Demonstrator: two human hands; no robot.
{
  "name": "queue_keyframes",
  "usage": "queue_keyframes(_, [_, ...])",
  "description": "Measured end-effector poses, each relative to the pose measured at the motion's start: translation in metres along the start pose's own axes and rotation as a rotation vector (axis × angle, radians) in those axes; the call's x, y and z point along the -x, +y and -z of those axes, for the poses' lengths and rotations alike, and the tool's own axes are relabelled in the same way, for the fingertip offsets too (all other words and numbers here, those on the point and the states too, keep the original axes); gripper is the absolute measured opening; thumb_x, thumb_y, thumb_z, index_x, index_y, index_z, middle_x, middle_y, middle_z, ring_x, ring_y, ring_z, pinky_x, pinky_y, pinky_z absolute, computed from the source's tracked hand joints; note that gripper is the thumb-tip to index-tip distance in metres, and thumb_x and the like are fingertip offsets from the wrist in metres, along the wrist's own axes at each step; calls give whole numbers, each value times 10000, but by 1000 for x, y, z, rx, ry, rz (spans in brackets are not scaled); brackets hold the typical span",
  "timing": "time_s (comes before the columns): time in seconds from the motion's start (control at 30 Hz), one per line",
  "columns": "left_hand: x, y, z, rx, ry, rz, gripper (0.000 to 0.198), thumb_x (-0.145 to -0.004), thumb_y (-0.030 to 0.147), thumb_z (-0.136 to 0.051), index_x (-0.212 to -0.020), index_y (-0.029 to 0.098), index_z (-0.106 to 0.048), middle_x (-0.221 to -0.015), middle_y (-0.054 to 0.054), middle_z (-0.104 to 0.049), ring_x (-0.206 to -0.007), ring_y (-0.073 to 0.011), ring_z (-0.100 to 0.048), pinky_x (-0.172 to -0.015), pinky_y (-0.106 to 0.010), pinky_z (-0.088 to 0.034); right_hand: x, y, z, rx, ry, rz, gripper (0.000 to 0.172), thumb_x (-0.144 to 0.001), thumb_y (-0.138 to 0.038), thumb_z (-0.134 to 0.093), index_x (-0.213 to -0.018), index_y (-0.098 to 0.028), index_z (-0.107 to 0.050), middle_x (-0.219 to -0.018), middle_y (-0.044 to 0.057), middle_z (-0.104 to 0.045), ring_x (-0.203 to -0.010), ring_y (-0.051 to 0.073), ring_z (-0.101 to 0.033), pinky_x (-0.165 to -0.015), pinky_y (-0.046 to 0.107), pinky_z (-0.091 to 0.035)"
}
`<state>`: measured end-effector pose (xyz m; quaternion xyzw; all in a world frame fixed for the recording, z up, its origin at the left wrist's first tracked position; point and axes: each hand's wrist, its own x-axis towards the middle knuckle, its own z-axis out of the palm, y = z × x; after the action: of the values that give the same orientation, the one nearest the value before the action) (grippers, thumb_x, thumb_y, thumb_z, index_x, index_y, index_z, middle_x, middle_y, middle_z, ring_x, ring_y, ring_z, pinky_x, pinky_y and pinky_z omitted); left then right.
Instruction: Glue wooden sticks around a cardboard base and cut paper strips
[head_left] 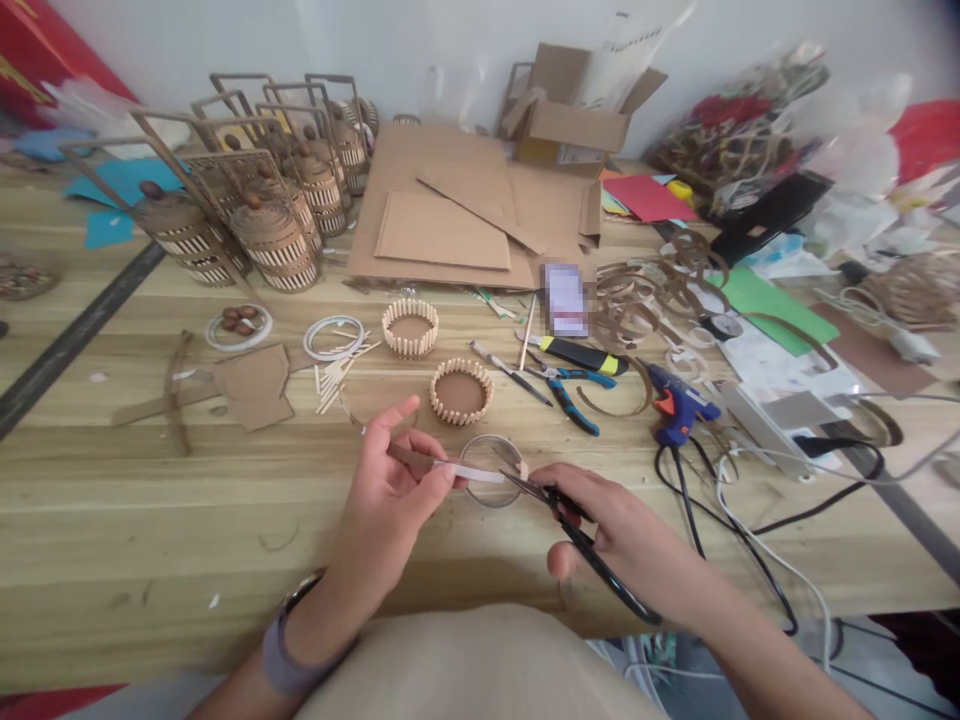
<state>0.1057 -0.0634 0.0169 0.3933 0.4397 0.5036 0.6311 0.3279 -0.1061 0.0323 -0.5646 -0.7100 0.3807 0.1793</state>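
Between the thumb and fingers of my left hand [397, 490] is a narrow strip [480, 473], brown at one end and white at the end that sticks out to the right. My right hand [622, 530] grips black-handled scissors [600, 565], whose blades point left and meet the strip's white end. Under the strip and blades lies a round ring [491, 499] on the wooden table. Just beyond the hands stand two small round frames of upright sticks with brown bases, one nearer [461, 392] and one farther [410, 328].
Lidded woven baskets [275, 250] with tall handles stand at the back left, beside flat cardboard [442, 230]. A blue glue gun [679, 405] with cables, pliers [574, 400], a yellow-black cutter [581, 355] and a phone [566, 300] lie to the right. Loose sticks [330, 385] lie left of centre.
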Motion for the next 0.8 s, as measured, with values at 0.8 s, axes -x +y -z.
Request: queue_keyframes(0.8, [0, 2, -1, -56, -80, 125, 559, -718, 199, -687, -1225, 237, -454, -705, 82, -576, -625, -118, -626, -577, -233, -481, 0, 2, 7, -164, -125, -2, 412, -725, -553, -751, -963, -220, -705, -722, -7, -622, -623, 157, -517, -534, 226, -383])
